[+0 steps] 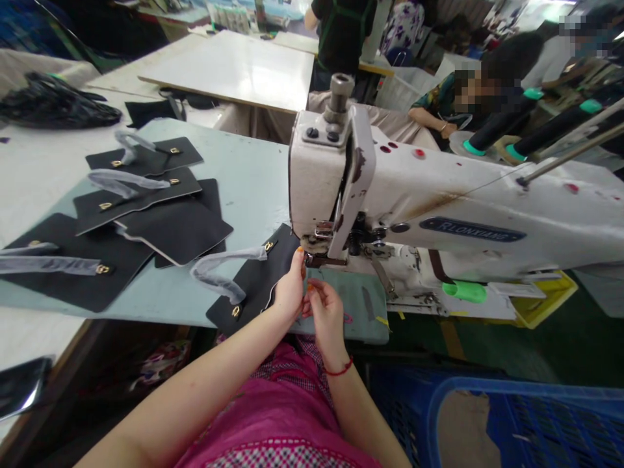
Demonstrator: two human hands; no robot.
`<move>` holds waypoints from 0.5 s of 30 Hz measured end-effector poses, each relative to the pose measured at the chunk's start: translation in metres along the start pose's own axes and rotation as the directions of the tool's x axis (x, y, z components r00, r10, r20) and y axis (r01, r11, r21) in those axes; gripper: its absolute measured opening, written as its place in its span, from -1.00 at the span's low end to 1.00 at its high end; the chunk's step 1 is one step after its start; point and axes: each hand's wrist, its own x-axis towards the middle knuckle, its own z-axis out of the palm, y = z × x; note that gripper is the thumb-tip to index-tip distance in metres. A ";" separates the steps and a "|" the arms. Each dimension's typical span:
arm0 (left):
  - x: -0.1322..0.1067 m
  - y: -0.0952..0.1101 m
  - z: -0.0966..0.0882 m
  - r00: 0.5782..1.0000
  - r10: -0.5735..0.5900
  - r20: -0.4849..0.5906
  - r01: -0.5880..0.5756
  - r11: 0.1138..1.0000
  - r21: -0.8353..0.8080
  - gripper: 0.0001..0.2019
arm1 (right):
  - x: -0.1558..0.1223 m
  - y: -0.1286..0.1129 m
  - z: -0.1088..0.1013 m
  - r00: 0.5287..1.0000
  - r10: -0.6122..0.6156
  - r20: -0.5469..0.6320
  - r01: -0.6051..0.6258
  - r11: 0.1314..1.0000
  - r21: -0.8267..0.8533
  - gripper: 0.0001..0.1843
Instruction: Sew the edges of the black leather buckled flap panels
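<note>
1. Left hand [290,289], half-curled, against black panel [256,276] to its left; grip unclear.
2. Right hand [325,313], fingers curled; hold unclear.
3. Beneath both, pale-green tabletop [258,162]; just beyond, sewing machine [319,182].
4. Farther: white table [234,71], standing co-worker [344,32].

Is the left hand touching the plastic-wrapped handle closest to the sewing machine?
Apart. The head view shows it: bare black panel is visible between the left hand and the wrapped handle.

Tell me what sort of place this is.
Probably a sewing workshop: a worn white metal sewing machine, flat black panels with clear-wrapped handles, and tall black thread spools show it.
</note>
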 end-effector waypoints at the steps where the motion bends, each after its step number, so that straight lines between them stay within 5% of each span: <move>1: -0.003 0.000 0.003 1.000 -0.019 -0.007 0.018 0.999 -0.029 -0.43 | 0.002 -0.001 -0.002 1.000 -0.009 -0.004 0.009 1.000 -0.021 -0.71; 4: -0.020 -0.005 0.002 0.995 0.104 0.009 -0.102 0.985 -0.136 -0.52 | 0.008 -0.005 -0.006 0.999 -0.031 -0.016 0.030 0.994 -0.106 -0.70; 7: -0.049 -0.011 -0.019 0.932 0.343 0.114 -0.320 0.930 -0.181 -0.67 | 0.017 -0.009 -0.003 0.997 -0.068 -0.024 0.062 0.981 -0.184 -0.67; 9: -0.063 -0.003 -0.041 0.885 0.392 0.252 -0.367 0.920 -0.140 -0.74 | 0.024 -0.012 0.005 0.999 -0.053 -0.008 0.051 0.984 -0.171 -0.60; 12: -0.050 0.040 -0.065 0.799 0.478 0.366 -0.489 0.870 -0.069 -0.84 | 0.036 -0.012 0.023 0.999 0.021 0.030 -0.019 0.997 -0.081 -0.47; 15: -0.001 0.102 -0.062 0.729 0.517 0.448 -0.631 0.762 0.148 -0.89 | 0.045 -0.009 0.041 0.999 0.038 0.014 -0.038 0.999 -0.020 -0.43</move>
